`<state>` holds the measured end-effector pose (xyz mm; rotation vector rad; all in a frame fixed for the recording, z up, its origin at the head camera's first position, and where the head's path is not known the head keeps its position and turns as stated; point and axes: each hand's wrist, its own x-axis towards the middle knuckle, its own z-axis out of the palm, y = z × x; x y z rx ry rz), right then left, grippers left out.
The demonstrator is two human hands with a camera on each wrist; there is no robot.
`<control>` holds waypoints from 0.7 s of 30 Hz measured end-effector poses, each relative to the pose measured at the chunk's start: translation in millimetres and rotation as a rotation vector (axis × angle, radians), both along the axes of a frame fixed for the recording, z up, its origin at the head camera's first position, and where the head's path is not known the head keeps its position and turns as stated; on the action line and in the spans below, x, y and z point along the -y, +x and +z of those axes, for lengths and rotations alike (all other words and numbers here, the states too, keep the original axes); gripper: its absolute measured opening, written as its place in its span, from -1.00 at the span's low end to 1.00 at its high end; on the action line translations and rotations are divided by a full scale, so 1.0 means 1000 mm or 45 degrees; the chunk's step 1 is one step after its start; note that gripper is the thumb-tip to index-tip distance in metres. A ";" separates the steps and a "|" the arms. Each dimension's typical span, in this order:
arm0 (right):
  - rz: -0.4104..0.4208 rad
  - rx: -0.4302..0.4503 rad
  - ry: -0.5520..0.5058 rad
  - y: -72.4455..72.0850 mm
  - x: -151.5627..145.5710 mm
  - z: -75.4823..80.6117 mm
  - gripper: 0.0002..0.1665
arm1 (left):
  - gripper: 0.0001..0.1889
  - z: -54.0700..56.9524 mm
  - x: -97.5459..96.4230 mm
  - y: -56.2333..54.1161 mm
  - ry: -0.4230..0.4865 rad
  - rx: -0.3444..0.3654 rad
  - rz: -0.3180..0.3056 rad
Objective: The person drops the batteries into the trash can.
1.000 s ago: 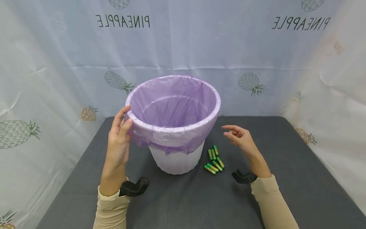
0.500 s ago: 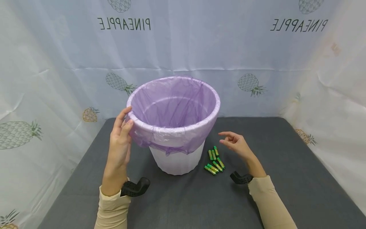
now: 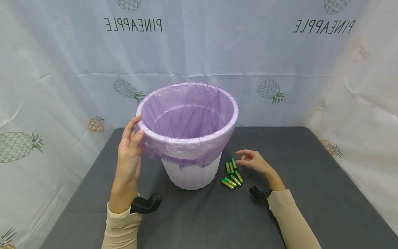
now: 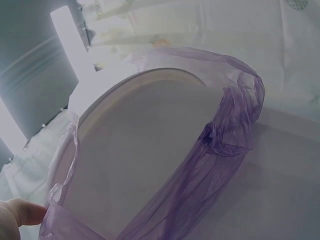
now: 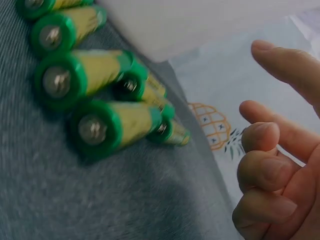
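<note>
- Head view: a white waste bin [image 3: 192, 176] stands upright near the middle of the dark grey table [image 3: 192, 221], its mouth facing up.
- A thin purple bin liner [image 3: 186, 151] lines the bin, folds over the rim all round and hangs ruffled outside, most visibly at 6 o'clock.
- The person's left hand [image 3: 127, 157] holds the bin at about 8 o'clock on the rim, index finger bent to the edge, thumb against the overhanging film; whether any finger reaches inside, I cannot tell.
- Seven green-and-gold batteries lie on the table at 4 o'clock from the bin, close to its base: three in an upper cluster [image 3: 231, 168], four slanting in a lower cluster [image 3: 230, 182].
- The right hand [image 3: 254, 162] is at 2 o'clock from the batteries, half open with nothing in its grasp, thumb and index finger parted, other fingers loosely curled. The thumb tip is just beside the upper cluster; the right wrist view shows a gap between fingers and batteries.
- Each wrist, below its hand, wears a black mount [image 3: 147, 203] at the cuff of a beige sleeve [image 3: 121, 228].
- At 12 o'clock, behind the table, hangs a pale curtain [image 3: 199, 45] printed with pineapples and mirrored lettering.
</note>
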<state>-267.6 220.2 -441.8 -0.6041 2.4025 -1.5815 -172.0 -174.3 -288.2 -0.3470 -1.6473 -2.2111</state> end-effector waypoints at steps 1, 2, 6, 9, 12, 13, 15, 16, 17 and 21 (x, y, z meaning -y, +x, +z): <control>0.004 0.001 0.011 -0.001 -0.001 -0.002 -0.48 | -0.61 0.000 0.000 0.000 0.001 -0.001 0.000; 0.009 -0.002 0.021 -0.002 -0.001 -0.003 -0.48 | -0.61 0.000 0.000 0.000 0.001 -0.002 0.000; 0.014 0.000 0.051 -0.005 -0.002 -0.008 -0.47 | -0.61 0.000 0.000 0.000 -0.004 -0.011 -0.010; 0.024 0.009 0.060 -0.007 -0.003 -0.011 -0.46 | -0.61 -0.001 0.000 0.000 -0.006 -0.015 -0.015; 0.040 0.019 0.084 -0.010 -0.003 -0.015 -0.44 | -0.61 -0.002 0.000 0.000 -0.007 -0.013 -0.011; 0.045 0.026 0.093 -0.011 -0.003 -0.016 -0.44 | -0.61 -0.002 0.000 0.000 -0.008 -0.011 -0.009; 0.052 0.037 0.121 -0.013 -0.002 -0.018 -0.42 | -0.60 -0.002 0.001 0.000 -0.010 -0.011 -0.006; 0.057 0.042 0.131 -0.014 -0.002 -0.019 -0.41 | -0.60 -0.002 0.001 0.000 -0.010 -0.011 -0.006; 0.059 0.052 0.142 -0.014 -0.002 -0.020 -0.40 | -0.60 -0.002 0.001 0.000 -0.012 -0.012 -0.004; 0.069 0.070 0.176 -0.016 -0.003 -0.021 -0.34 | -0.60 -0.001 0.000 -0.001 -0.020 -0.019 -0.002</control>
